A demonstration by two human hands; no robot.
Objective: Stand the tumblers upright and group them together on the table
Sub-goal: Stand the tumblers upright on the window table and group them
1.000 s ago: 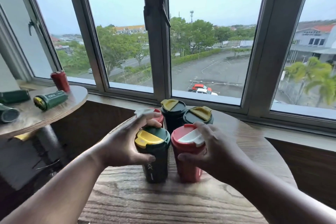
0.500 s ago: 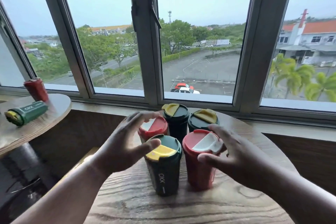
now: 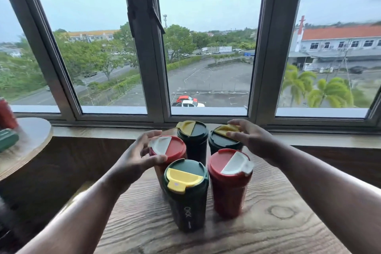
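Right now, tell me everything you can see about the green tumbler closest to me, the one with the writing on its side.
The nearest green tumbler stands upright on the wooden table, at the front left of a group of five. Its body is dark green, plastic-looking, with white lettering running down the side. The dark green lid carries a yellow flip tab that looks closed and points toward the viewer. Neither hand holds it; whether it touches its neighbours cannot be told.

Your left hand (image 3: 137, 156) covers part of back red tumbler (image 3: 171, 150); side table's tumblers (image 3: 7, 128) blurred, edge-cropped
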